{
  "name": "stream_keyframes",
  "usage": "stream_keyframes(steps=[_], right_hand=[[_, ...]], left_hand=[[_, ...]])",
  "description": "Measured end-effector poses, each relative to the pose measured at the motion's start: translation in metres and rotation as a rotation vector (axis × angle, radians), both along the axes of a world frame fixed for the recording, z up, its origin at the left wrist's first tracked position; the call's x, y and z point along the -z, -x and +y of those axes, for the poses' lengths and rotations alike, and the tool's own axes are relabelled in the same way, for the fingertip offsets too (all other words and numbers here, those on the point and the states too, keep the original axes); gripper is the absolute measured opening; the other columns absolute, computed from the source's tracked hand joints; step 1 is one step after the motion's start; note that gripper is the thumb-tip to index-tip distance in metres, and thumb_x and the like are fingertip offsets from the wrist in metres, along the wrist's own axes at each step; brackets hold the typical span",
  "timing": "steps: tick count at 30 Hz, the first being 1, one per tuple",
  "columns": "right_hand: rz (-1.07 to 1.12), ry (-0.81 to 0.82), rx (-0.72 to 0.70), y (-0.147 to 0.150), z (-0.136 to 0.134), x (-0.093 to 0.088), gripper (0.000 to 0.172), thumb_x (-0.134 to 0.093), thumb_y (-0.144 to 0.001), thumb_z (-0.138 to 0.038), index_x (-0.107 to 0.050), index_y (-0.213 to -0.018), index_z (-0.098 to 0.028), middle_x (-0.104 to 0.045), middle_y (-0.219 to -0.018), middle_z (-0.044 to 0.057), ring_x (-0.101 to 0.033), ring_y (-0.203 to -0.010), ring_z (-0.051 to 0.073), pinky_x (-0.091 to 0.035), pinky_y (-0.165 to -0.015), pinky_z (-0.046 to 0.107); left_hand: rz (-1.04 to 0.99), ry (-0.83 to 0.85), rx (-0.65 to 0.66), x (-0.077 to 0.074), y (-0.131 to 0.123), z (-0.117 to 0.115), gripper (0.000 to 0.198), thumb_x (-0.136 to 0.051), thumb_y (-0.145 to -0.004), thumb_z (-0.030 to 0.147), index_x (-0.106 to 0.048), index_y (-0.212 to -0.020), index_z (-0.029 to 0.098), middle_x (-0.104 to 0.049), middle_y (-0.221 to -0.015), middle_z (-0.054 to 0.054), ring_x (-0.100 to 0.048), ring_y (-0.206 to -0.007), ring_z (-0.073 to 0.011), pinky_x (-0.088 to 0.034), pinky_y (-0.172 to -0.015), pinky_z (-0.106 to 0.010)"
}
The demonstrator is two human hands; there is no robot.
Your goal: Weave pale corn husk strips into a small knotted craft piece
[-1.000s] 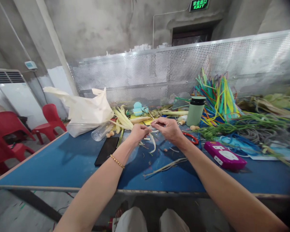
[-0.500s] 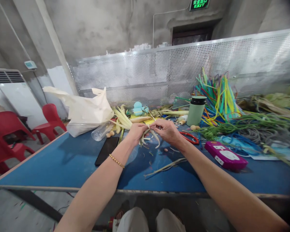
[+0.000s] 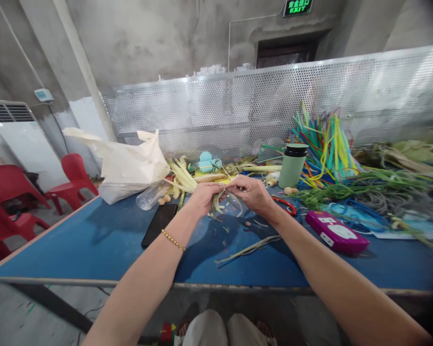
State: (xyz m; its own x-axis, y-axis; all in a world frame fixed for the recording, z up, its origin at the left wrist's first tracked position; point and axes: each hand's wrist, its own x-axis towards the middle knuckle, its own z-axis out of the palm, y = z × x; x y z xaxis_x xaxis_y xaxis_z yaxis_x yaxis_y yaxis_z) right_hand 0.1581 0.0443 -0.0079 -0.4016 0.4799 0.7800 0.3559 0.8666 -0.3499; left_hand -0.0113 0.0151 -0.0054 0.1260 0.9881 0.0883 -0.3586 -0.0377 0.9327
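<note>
My left hand (image 3: 205, 197) and my right hand (image 3: 250, 192) meet over the middle of the blue table (image 3: 108, 245), fingertips pinched close together. Between them they grip a small bunch of dried plant strips (image 3: 218, 205), pale green and straw-coloured, whose ends hang down and curl. The exact spot where the fingers close is partly hidden. A gold bead bracelet (image 3: 173, 240) circles my left wrist. On the table below my right forearm lies a loose bundle of dry stalks (image 3: 248, 251). Red-handled scissors (image 3: 286, 205) rest just beyond my right wrist.
A black phone (image 3: 159, 226), a clear plastic bottle (image 3: 147, 198) and a white bag (image 3: 130, 166) are at left. To the right stand a green tumbler (image 3: 293, 168), a purple box (image 3: 336, 232), green and grey cords (image 3: 382, 192) and a heap of colourful strips (image 3: 332, 149).
My fingers have shifted slightly on the plant strips; one hanging strip now bows out in a loop below my right hand. The surrounding things stay put.
</note>
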Motion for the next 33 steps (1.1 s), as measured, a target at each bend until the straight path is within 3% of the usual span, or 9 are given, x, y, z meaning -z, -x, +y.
stream_keyframes(steps=[9, 18, 24, 27, 31, 33], right_hand=[[0.011, 0.012, -0.074, -0.002, 0.005, 0.002, 0.017, -0.065, -0.086, -0.032, -0.079, -0.090, -0.022, -0.074, -0.085, 0.006, -0.067, -0.078, 0.017, -0.051, -0.071, 0.029], [-0.024, -0.179, 0.091, -0.001, -0.003, -0.002, 0.025, -0.053, -0.088, -0.015, -0.077, -0.092, -0.021, -0.072, -0.088, 0.007, -0.066, -0.085, 0.019, -0.050, -0.080, 0.033], [-0.247, -0.266, 0.059, 0.013, -0.027, -0.004, 0.014, -0.061, -0.091, -0.029, -0.072, -0.093, -0.020, -0.071, -0.087, 0.006, -0.062, -0.085, 0.020, -0.043, -0.081, 0.034], [-0.333, -0.261, 0.130, 0.023, -0.034, 0.002, 0.021, -0.071, -0.084, -0.038, -0.069, -0.089, -0.017, -0.070, -0.085, 0.007, -0.060, -0.081, 0.021, -0.039, -0.077, 0.034], [-0.357, -0.294, 0.190, 0.029, -0.035, 0.007, 0.008, -0.066, -0.086, -0.022, -0.066, -0.080, -0.017, -0.068, -0.079, 0.007, -0.057, -0.076, 0.019, -0.035, -0.071, 0.031], [-0.324, -0.305, 0.194, 0.028, -0.033, 0.007, 0.011, -0.061, -0.088, -0.016, -0.067, -0.078, -0.017, -0.066, -0.077, 0.006, -0.057, -0.075, 0.018, -0.035, -0.071, 0.030]], left_hand=[[-0.063, 0.037, -0.061, 0.001, -0.002, 0.000, 0.014, -0.080, -0.066, 0.009, -0.067, -0.070, 0.007, -0.063, -0.062, -0.004, -0.059, -0.055, -0.0115, -0.046, -0.056, -0.025], [-0.068, 0.015, -0.188, 0.001, -0.004, 0.003, 0.008, -0.073, -0.066, 0.006, -0.065, -0.067, 0.008, -0.063, -0.058, -0.004, -0.058, -0.052, -0.0107, -0.046, -0.056, -0.024], [-0.077, -0.086, -0.342, 0.007, -0.003, 0.010, 0.007, -0.067, -0.060, 0.006, -0.063, -0.061, 0.011, -0.059, -0.056, 0.001, -0.052, -0.050, -0.0081, -0.041, -0.055, -0.022], [-0.073, -0.134, -0.364, 0.009, -0.004, 0.009, 0.007, -0.068, -0.059, 0.011, -0.062, -0.061, 0.013, -0.058, -0.056, 0.003, -0.052, -0.052, -0.0083, -0.040, -0.055, -0.022], [-0.103, -0.114, -0.361, 0.007, -0.006, 0.007, 0.009, -0.069, -0.059, 0.015, -0.062, -0.062, 0.013, -0.059, -0.056, 0.002, -0.050, -0.051, -0.0087, -0.041, -0.056, -0.023], [-0.108, -0.129, -0.355, 0.005, -0.007, 0.006, 0.009, -0.070, -0.057, 0.015, -0.062, -0.062, 0.013, -0.059, -0.057, 0.002, -0.050, -0.052, -0.0088, -0.041, -0.057, -0.023]])
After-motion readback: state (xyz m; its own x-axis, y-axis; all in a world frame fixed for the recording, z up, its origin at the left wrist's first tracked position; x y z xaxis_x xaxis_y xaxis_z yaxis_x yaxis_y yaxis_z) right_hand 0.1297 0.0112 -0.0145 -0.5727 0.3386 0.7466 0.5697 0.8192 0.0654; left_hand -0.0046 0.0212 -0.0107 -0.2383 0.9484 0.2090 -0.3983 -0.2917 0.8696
